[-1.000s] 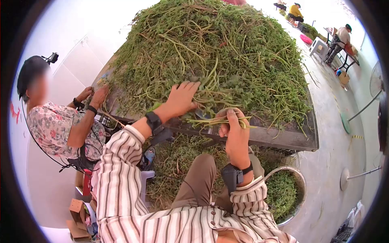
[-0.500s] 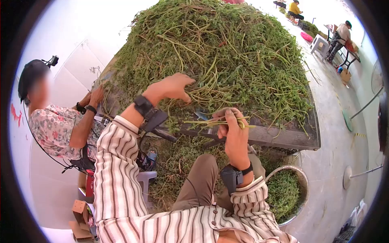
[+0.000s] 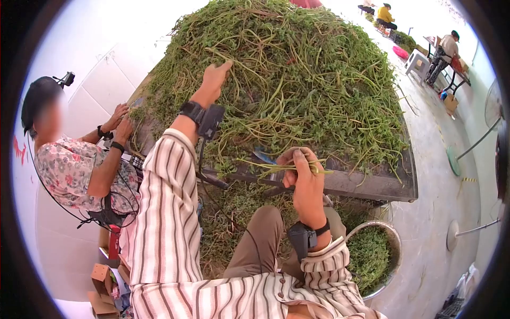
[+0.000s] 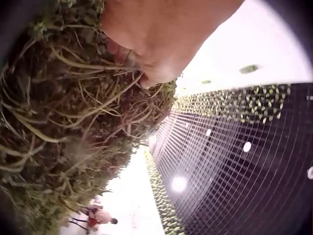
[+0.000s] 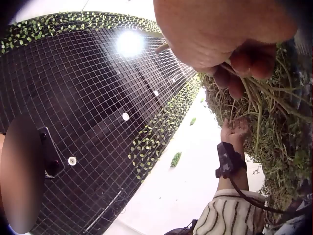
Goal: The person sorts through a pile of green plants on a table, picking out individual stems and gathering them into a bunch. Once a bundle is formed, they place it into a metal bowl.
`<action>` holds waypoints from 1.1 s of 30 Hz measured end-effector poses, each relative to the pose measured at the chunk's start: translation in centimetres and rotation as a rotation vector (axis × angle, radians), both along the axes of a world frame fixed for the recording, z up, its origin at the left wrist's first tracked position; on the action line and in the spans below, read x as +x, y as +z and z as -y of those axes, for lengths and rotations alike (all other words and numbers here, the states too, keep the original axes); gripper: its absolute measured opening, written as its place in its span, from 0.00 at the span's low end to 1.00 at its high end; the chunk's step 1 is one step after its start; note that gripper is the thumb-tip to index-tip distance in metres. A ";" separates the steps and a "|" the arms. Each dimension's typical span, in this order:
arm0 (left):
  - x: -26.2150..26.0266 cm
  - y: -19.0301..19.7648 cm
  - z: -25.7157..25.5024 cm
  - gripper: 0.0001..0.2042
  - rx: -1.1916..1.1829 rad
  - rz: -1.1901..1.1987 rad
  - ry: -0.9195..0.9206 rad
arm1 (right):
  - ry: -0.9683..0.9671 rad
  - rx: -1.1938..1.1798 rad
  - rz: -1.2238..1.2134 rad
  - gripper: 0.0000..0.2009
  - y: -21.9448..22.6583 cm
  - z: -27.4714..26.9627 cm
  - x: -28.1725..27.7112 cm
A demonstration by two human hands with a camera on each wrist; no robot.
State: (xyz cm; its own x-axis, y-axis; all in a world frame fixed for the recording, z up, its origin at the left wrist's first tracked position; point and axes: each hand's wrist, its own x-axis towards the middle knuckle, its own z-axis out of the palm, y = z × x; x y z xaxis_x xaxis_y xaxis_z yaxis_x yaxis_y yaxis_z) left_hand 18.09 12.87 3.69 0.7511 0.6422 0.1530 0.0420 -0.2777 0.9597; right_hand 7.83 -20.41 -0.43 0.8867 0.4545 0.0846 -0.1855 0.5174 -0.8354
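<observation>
A tall heap of leafy green stems (image 3: pixel 297 69) covers the table. My left hand (image 3: pixel 215 81) reaches onto the heap's left slope, and in the left wrist view its thumb and fingers pinch a pale stem (image 4: pixel 80 64) at the heap's surface. Near the table's front edge, my right hand (image 3: pixel 308 178) grips a small bunch of cut stems (image 3: pixel 260 166) between thumb and fingers. The stems lie crosswise, their ends poking out on both sides. Just behind this bunch, a blue object (image 3: pixel 263 155) lies on the table, partly covered by greens.
A round tub (image 3: pixel 396 239) of greens stands on the floor at the right. More greens (image 3: pixel 218 239) lie beneath the table. At the left, another person (image 3: pixel 87 159) works at the table edge. Cardboard boxes (image 3: pixel 103 282) sit at lower left; a fan (image 3: pixel 473 143) stands at right.
My left hand has moved from the heap's front edge up and left, higher onto the slope, and its fingers have closed on a stem. The right hand keeps its bunch in nearly the same place.
</observation>
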 end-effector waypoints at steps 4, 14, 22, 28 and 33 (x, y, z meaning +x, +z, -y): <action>0.9 1.6 1.1 0.10 -0.443 0.290 -0.079 | 0.011 -0.028 -0.023 0.11 0.2 0.1 -0.1; -2.1 -0.3 1.7 0.09 -0.530 0.376 0.079 | 0.030 -0.024 0.009 0.11 0.2 0.0 -0.4; -5.7 -1.8 3.6 0.10 -0.470 0.362 0.044 | 0.029 -0.006 0.020 0.11 -0.3 -0.4 -0.3; -8.6 -2.5 8.7 0.09 -0.231 0.273 -0.033 | 0.042 -0.044 0.045 0.11 -0.5 -1.1 -0.6; -10.1 -2.1 10.9 0.09 0.100 0.214 -0.151 | 0.052 -0.013 0.041 0.11 -0.7 -1.2 -0.6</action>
State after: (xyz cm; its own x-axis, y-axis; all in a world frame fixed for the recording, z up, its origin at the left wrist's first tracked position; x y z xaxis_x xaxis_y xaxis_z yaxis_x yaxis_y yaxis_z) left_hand 7.96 1.98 1.61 0.7809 0.4993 0.3753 -0.2074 -0.3595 0.9098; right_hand 7.18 -19.25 -1.14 0.8580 0.5008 0.1139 -0.1771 0.4967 -0.8497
